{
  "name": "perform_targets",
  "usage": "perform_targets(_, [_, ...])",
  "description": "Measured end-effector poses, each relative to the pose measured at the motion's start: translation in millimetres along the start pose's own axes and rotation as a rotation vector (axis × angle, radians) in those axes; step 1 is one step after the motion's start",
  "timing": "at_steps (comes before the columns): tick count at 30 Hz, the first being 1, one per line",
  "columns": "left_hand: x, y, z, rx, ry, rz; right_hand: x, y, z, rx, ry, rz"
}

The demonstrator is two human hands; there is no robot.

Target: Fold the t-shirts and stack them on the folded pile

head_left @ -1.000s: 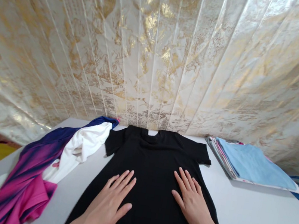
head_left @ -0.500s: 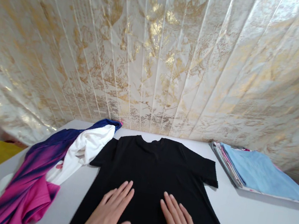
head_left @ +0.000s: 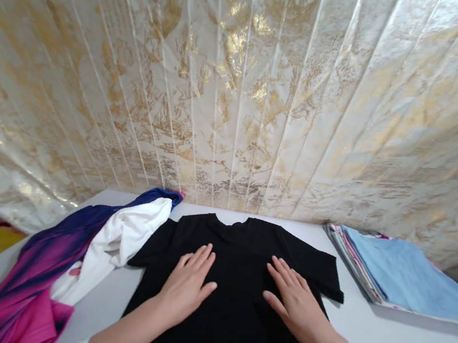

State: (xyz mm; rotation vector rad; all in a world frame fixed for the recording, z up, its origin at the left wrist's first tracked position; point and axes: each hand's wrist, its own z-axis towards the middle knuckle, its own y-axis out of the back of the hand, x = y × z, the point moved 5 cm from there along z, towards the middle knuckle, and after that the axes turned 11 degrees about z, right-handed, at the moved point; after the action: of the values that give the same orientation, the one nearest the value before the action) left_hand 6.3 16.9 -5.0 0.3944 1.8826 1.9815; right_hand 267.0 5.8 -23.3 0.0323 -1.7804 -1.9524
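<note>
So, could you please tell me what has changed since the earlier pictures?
The black shirt has shifted slightly back toward the person; its neckline is wider and its sleeves are spread lower. The left hand and right hand are now nearer the neckline, open, gripping nothing. The folded stack, white garment and purple garment stayed put.

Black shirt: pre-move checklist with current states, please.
1. Black shirt spread out, upper part: ok.
2. Left hand open, palm down on it: ok.
3. Right hand likewise: ok.
4. Left-side sleeve clear of the white garment: cannot tell, edges meet or nearly.
5. Right-side sleeve apart from the folded stack: ok, gap visible.
6. Hem straight: cannot tell, out of view.
</note>
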Motion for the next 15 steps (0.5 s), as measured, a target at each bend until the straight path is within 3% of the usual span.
perform_targets(3, [-25.5, 8.9, 46.9, -0.026, 0.032, -0.089, 40.7, -2.6, 49.2, 0.024, 0.060, 0.073])
perform_targets(5, [-16.7, 15.3, 79.5, -0.070, 0.140, -0.103, 42.8, -1.1, 85.5, -0.004, -0.015, 0.106])
perform_targets(7, [11.7, 22.8, 104.5, -0.132, 0.291, -0.114, 25.4, 5.7, 115.8, -0.074, -0.100, 0.114])
perform_targets(10, [68.1, 29.6, 121.7, -0.173, 0.496, -0.135, -20.5, 20.8, 141.4, -0.211, -0.242, 0.105])
perform_targets(13, [113.0, 23.9, 122.7, -0.109, 0.629, -0.166, -59.2, 27.3, 149.0, -0.297, -0.336, 0.098])
perform_targets(15, [129.7, 15.0, 121.8, -0.040, 0.672, -0.186, -72.1, 23.2, 150.7, -0.311, -0.360, 0.101])
